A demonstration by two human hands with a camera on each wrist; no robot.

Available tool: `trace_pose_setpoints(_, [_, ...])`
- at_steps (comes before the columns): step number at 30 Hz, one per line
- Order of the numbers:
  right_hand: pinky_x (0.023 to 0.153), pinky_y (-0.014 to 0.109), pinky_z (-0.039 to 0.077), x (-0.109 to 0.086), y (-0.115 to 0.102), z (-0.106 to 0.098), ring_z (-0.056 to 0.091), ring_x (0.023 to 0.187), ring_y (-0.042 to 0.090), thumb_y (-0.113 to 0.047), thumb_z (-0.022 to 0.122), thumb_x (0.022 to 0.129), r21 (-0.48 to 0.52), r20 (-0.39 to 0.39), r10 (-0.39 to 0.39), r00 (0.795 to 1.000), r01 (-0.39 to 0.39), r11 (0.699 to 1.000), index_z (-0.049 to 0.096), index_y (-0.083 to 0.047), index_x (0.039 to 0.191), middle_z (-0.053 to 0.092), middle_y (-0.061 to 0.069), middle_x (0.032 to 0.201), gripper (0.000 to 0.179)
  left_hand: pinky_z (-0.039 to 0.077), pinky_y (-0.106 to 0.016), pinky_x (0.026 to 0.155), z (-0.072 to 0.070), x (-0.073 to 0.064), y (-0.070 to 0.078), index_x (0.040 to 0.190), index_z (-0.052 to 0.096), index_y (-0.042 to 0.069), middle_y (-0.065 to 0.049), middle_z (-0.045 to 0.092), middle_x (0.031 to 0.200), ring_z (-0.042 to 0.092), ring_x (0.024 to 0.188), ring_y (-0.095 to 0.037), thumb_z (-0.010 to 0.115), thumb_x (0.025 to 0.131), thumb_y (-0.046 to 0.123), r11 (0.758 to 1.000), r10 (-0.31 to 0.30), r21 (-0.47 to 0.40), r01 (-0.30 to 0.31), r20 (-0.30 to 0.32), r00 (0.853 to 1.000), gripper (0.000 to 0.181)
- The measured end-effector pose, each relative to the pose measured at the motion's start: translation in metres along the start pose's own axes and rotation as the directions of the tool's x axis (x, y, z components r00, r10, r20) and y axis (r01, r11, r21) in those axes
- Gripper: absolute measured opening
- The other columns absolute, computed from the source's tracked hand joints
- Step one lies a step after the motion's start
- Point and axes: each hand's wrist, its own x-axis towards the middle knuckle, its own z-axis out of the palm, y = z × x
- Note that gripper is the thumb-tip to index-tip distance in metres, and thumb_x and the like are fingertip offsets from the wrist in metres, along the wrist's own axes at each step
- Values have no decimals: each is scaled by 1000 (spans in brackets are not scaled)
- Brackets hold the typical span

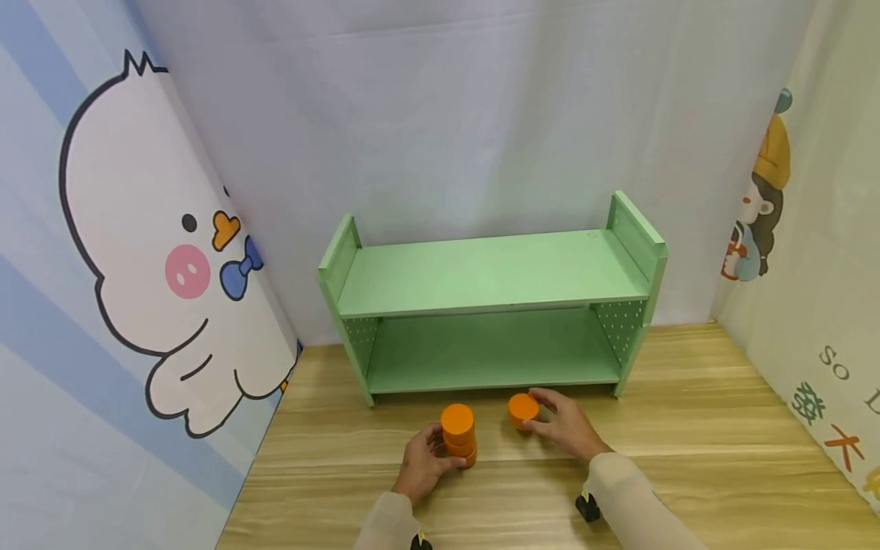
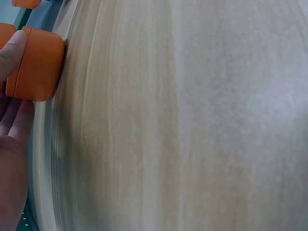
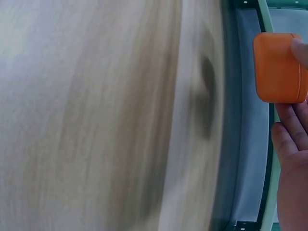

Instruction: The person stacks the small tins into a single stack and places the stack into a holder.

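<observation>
On the wooden table in front of the shelf stands a short stack of round orange lidded boxes [image 1: 457,422]. My left hand [image 1: 421,461] grips the stack low down, thumb on the near side and fingers behind. In the left wrist view, the thumb crosses the lid seam of the lowest orange box [image 2: 42,65]. To the right of the stack, my right hand [image 1: 567,425] holds a single round orange box [image 1: 523,409] between thumb and fingers. The right wrist view shows this box [image 3: 276,67] raised off the table, its shadow lying below.
A light green two-tier shelf [image 1: 495,271] with raised side panels stands right behind both hands. A pale cloth [image 1: 481,114] hangs at the back. Printed cartoon sheets [image 1: 137,229] flank the wooden table [image 1: 687,428] on both sides.
</observation>
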Motion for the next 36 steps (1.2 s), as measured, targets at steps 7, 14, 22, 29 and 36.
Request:
trace_pose_setpoints(7, [105,54,47,2,-6,-3,54,125,43,-12,81,85,7,16,-40,999,40,999,55,8,135,58,25,134,60,54,-47,99,1,-1,0,123,57,-9,-25,63,124,59,117,-42,84,74,-7,1000,-3,24,3,-9,1000,55])
trace_pose_setpoints(14, [105,56,46,2,-15,-4,54,125,43,-12,81,85,5,17,-52,998,52,999,55,9,135,58,26,134,60,54,-45,99,0,2,-9,122,59,-6,-23,63,124,60,117,-41,86,73,-3,999,2,33,-2,-5,1000,56])
trace_pose_setpoints(22, [104,56,46,4,-23,-5,56,123,42,-13,81,86,-2,10,-78,997,78,997,55,9,135,60,25,132,60,54,-45,99,1,2,-6,122,59,-6,-22,63,124,60,117,-40,86,73,-3,1000,-10,27,10,-8,1000,56])
trace_pose_setpoints(29, [102,52,50,4,-29,-2,60,118,39,-11,83,83,-40,-1,-111,994,111,993,58,8,133,63,22,128,59,55,-46,97,2,-3,2,122,58,-8,-24,63,123,61,115,-40,84,73,-8,1000,-12,18,12,-16,1000,55])
trace_pose_setpoints(36, [101,53,50,8,-36,-2,61,116,38,-13,82,84,-43,0,-143,990,143,989,58,9,133,64,21,127,59,54,-50,97,1,-4,11,121,57,-10,-27,63,121,60,114,-44,83,74,-11,1000,4,20,-4,-12,1000,53])
